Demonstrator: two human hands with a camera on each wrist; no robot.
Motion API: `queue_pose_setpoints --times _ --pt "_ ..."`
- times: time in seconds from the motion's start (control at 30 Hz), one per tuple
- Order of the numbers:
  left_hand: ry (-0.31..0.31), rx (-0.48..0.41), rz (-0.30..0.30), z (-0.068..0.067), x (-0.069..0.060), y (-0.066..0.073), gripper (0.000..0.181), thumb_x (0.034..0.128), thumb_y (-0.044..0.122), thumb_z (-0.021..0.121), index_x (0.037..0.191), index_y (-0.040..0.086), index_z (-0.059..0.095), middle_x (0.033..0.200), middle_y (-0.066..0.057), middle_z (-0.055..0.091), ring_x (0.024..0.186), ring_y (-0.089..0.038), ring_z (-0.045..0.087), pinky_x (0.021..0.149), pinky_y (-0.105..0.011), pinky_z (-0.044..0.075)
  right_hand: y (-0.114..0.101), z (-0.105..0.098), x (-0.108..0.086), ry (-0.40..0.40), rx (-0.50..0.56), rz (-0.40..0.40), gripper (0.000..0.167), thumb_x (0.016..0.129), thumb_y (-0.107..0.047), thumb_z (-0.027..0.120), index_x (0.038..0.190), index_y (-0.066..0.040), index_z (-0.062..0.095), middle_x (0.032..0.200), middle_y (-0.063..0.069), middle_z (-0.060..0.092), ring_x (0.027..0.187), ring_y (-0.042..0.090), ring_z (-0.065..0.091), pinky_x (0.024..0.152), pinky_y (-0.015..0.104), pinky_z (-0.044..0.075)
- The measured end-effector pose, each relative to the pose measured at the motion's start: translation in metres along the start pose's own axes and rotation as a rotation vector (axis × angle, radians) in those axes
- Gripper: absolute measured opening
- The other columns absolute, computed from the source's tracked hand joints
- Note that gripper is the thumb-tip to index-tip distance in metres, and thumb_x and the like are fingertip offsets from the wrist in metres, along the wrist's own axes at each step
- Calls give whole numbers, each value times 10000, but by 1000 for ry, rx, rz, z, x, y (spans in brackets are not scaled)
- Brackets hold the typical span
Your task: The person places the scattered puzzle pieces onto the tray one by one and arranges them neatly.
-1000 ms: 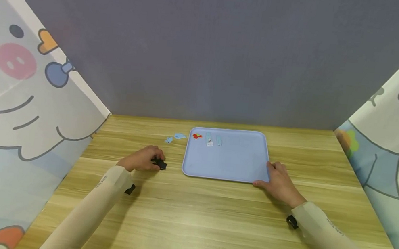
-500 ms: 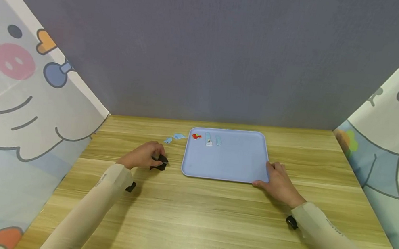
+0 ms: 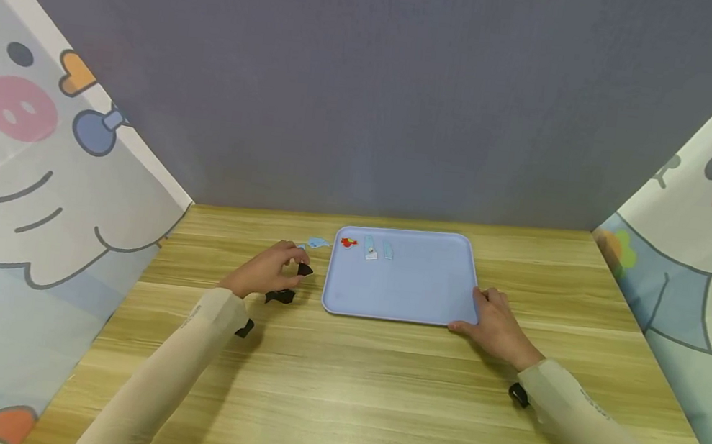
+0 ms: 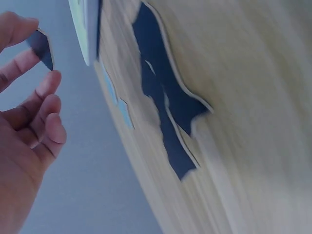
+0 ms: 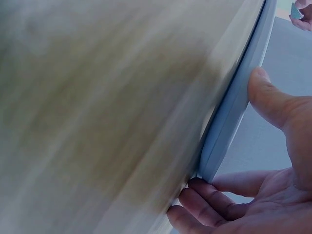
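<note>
In the head view my left hand (image 3: 268, 270) is left of the blue tray (image 3: 402, 277), pinching a small dark piece (image 3: 305, 269) between thumb and fingers. The left wrist view shows that dark piece (image 4: 42, 48) raised off the table, with other dark flat pieces (image 4: 161, 78) lying below on the wood. Under the left hand lies a dark piece (image 3: 281, 296). My right hand (image 3: 498, 327) grips the tray's near right corner; in the right wrist view its thumb and fingers (image 5: 243, 183) lie around the tray's rim (image 5: 229, 122).
Inside the tray, at its far left, are a red piece (image 3: 349, 243) and light blue pieces (image 3: 388, 250). Another light blue piece (image 3: 317, 242) lies on the table beyond the left hand. A grey wall (image 3: 369, 93) rises behind the table.
My left hand has lifted a dark piece and moved slightly right and away, over the dark pieces on the table. My right hand has stayed at the tray corner.
</note>
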State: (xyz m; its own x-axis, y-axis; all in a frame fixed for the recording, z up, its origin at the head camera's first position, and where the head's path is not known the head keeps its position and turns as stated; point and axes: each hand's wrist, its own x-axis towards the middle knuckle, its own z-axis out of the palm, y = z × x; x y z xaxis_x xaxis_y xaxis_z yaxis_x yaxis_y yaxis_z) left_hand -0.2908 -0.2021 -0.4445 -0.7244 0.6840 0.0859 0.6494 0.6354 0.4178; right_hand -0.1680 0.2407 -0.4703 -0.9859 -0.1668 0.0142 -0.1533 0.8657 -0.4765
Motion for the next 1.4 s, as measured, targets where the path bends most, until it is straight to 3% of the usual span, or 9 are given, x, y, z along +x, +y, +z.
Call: queue_pose_setpoints --times 0.37,0.77,0.93,1.1,1.3,1.4 --pt "40 -95 -18 4 17 18 271 826 203 702 1037 89 575 1003 0 532 866 -183 469 711 -331 433 -1 -1 -1 4 0 -4 926 793 -372 756 1323 241 307 1202 344 406 1108 431 355 924 546 354" --pt "60 -104 83 17 36 28 272 731 82 709 903 146 510 956 34 500 881 -215 481 747 -308 412 0 0 -1 9 -3 1 937 783 -383 763 1323 236 313 1211 344 406 1118 432 353 933 541 348" --pt "52 -114 107 19 42 32 280 740 94 743 892 155 515 974 39 507 891 -182 468 770 -309 415 0 0 -1 7 0 8 944 785 -389 760 1336 227 303 1226 345 398 1131 433 351 941 541 345" --pt "36 -103 106 22 51 36 283 762 128 751 902 169 509 1053 28 530 905 -230 506 772 -312 425 0 0 0 13 6 5 941 786 -387 760 1339 222 303 1223 337 402 1123 428 356 937 539 348" --pt "18 -105 122 24 62 43 291 792 153 705 1043 124 559 1248 -17 525 899 -216 484 766 -325 425 -2 0 -2 22 11 -2 930 783 -366 766 1331 230 309 1196 333 413 1099 427 365 925 538 352" --pt "18 -92 146 25 69 48 376 817 145 669 1175 80 578 1183 -11 510 893 -184 473 774 -322 428 -2 0 -2 23 7 -1 929 783 -367 765 1333 228 309 1191 327 416 1095 424 366 924 535 351"
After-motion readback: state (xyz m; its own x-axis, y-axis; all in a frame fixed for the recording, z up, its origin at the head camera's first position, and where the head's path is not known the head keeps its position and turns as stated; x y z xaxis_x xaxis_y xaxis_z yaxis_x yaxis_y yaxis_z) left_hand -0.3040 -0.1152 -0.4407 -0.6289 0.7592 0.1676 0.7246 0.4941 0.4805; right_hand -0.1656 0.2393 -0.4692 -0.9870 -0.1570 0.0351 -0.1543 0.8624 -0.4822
